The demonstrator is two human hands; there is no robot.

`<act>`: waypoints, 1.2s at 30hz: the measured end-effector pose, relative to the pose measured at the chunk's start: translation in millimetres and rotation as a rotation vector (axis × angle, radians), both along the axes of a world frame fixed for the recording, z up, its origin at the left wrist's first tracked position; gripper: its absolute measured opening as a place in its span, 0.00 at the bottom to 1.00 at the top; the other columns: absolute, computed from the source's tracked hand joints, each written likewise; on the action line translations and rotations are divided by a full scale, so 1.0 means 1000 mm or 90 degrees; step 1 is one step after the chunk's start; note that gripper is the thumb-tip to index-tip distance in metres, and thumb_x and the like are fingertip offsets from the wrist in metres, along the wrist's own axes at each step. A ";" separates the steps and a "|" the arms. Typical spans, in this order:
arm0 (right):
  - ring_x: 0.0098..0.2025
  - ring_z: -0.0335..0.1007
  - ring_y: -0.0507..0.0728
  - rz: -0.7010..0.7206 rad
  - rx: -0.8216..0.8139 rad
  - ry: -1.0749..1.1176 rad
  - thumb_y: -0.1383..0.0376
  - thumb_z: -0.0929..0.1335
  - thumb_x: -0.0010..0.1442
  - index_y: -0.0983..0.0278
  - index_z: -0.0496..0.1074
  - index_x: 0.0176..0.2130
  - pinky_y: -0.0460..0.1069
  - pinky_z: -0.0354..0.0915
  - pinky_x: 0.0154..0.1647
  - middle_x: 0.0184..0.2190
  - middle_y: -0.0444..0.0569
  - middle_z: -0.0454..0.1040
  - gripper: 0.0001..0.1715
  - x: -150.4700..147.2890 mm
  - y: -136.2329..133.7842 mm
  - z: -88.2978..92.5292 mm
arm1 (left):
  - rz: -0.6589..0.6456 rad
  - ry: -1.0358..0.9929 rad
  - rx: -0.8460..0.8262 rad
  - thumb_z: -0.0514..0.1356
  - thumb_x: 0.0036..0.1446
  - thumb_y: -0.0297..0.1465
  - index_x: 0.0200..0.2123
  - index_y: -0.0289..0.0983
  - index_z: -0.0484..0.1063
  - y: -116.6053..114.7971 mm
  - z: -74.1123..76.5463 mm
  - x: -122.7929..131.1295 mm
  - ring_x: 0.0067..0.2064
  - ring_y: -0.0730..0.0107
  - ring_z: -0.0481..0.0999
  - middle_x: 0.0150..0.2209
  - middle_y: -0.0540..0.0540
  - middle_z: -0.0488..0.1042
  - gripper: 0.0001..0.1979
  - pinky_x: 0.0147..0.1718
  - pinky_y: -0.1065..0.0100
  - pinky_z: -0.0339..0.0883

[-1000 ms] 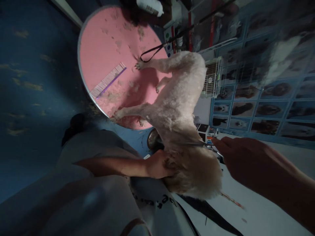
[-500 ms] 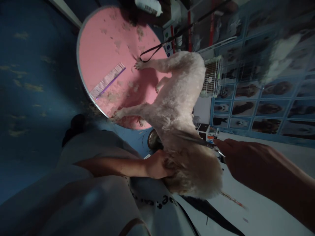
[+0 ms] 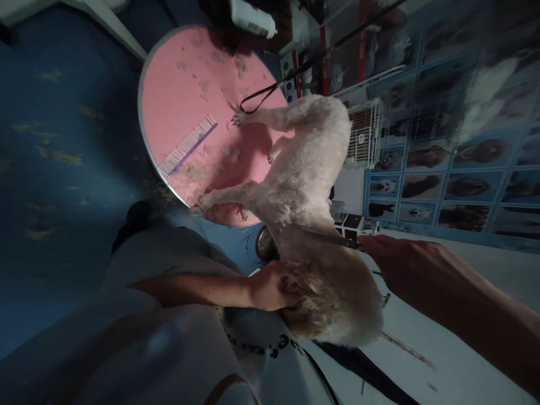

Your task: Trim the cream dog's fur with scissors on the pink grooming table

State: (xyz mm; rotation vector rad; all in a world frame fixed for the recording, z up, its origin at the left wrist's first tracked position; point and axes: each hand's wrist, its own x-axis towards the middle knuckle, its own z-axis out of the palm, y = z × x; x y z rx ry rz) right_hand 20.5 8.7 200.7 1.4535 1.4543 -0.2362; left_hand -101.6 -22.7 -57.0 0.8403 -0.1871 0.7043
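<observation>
Scissor work on the small white dog (image 3: 304, 185), which stands on the round pink grooming table (image 3: 169, 73). The left hand (image 3: 270, 288) cups the dog's head from below, fingers closed into the fur. The right hand (image 3: 396, 261) is clenched on the scissors (image 3: 335, 238), their blades laid across the neck fur. Body and legs look cropped short and even, and clipped tufts (image 3: 196, 169) litter the tabletop, so much of the coat seems done. The head looks fuller and shaggier, likely what is left. A comb (image 3: 188, 145) lies unused beside the paws, and a black leash loop (image 3: 259, 100) dangles above.
</observation>
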 end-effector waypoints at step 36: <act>0.27 0.72 0.55 -0.077 0.047 0.021 0.72 0.64 0.54 0.64 0.70 0.42 0.47 0.55 0.21 0.31 0.49 0.75 0.14 0.033 0.000 -0.025 | -0.009 -0.026 0.002 0.62 0.52 0.25 0.35 0.32 0.77 0.011 0.001 -0.004 0.40 0.69 0.81 0.33 0.44 0.80 0.06 0.45 0.75 0.72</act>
